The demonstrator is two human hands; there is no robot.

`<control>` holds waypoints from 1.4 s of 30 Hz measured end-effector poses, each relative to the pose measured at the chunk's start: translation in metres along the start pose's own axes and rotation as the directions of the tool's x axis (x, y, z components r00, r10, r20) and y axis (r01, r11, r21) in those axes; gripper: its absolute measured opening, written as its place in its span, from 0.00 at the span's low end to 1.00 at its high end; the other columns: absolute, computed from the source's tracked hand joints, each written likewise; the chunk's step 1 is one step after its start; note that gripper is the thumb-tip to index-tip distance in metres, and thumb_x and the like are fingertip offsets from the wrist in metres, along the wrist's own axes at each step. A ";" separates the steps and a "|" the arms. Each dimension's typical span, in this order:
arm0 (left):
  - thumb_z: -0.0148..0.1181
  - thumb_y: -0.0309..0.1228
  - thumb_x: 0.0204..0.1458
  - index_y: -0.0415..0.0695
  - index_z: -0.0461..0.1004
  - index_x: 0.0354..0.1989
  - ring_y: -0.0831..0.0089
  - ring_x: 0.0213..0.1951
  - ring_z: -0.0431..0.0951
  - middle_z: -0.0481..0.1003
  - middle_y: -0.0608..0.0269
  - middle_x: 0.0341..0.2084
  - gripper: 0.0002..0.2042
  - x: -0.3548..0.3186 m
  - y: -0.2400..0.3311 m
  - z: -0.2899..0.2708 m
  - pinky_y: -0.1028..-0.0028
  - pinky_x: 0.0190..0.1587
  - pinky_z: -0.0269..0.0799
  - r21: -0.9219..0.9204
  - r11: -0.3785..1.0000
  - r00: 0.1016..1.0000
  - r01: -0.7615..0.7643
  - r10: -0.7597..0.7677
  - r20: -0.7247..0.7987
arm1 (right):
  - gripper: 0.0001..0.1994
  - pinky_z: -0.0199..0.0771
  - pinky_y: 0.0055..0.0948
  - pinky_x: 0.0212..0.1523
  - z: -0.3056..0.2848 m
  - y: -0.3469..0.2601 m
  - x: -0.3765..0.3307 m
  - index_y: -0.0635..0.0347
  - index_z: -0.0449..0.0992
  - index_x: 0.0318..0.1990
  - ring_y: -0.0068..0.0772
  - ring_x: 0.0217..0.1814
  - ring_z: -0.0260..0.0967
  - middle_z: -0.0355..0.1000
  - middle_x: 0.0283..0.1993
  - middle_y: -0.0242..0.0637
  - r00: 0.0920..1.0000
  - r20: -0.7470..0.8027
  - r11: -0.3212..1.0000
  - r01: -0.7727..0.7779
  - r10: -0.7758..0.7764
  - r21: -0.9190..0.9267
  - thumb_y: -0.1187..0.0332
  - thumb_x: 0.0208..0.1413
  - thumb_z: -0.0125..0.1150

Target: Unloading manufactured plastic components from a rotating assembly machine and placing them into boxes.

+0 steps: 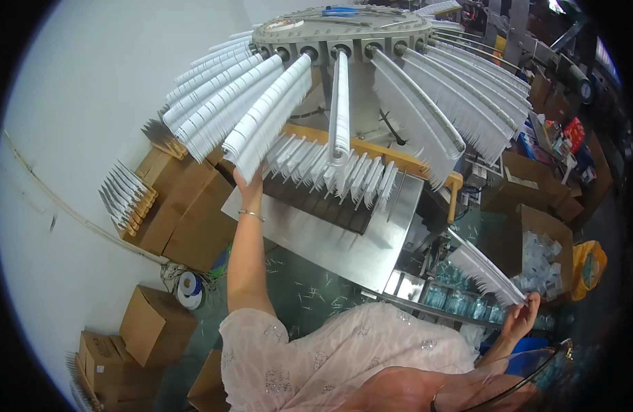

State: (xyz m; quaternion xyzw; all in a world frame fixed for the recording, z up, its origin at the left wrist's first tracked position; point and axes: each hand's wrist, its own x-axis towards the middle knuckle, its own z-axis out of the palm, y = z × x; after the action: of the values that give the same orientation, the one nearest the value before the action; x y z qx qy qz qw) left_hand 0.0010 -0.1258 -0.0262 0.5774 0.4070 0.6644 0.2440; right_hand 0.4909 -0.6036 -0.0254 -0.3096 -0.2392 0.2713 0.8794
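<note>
My left hand (249, 185) reaches up to the lower end of a white fringed bundle (267, 117), which slants down from a round metal machine (344, 31). Its fingers are mostly hidden behind the bundle, so their grip cannot be made out. Off to the lower right, my right hand (524, 316) is closed on the near end of a long, narrow white fringed strip (487, 269). That strip tilts up and away to the left, its fringe hanging down. Between my arms, a rack of white pieces on thin rods (330, 168) rests over a metal tray table (323, 250).
More fringed bundles (460, 103) radiate from the machine. A wooden bar (371, 145) runs behind the rack. Brown boxes (182, 206) stand at left; an open carton of clear pieces (539, 257) is at right. Glass jars (460, 302) line a rail near me.
</note>
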 end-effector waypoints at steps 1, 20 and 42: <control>0.52 0.21 0.46 0.34 0.68 0.42 0.78 0.35 0.69 0.70 0.64 0.34 0.13 -0.002 0.006 -0.001 0.80 0.39 0.66 0.052 0.998 1.000 -0.018 0.018 0.012 | 0.04 0.57 0.11 0.15 0.001 0.002 0.001 0.63 0.60 0.33 0.18 0.15 0.53 0.61 0.27 0.36 1.000 0.000 1.000 0.001 -0.001 0.001 0.71 0.54 0.43; 0.54 0.16 0.30 0.33 0.69 0.32 0.59 0.38 0.70 0.71 0.53 0.28 0.14 0.003 -0.069 -0.011 0.69 0.45 0.61 0.313 0.949 0.991 0.030 0.014 -0.136 | 0.05 0.58 0.10 0.13 0.016 0.014 0.005 0.62 0.60 0.33 0.17 0.16 0.57 0.61 0.28 0.35 0.999 0.036 1.000 -0.025 0.025 -0.018 0.71 0.54 0.43; 0.42 0.19 0.49 0.35 0.67 0.31 0.73 0.29 0.73 0.73 0.56 0.25 0.06 -0.167 0.215 0.079 0.78 0.32 0.68 -0.060 0.827 0.344 0.558 -0.165 0.924 | 0.07 0.55 0.16 0.13 0.054 0.032 -0.009 0.62 0.61 0.31 0.20 0.11 0.54 0.63 0.22 0.38 0.981 0.090 0.985 -0.171 0.169 0.020 0.68 0.52 0.43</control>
State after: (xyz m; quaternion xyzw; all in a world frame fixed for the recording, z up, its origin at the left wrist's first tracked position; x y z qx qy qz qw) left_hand 0.1449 -0.3566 0.0558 0.6724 0.2033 0.2476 0.6672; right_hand 0.4417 -0.5659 -0.0123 -0.3044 -0.2466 0.3622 0.8458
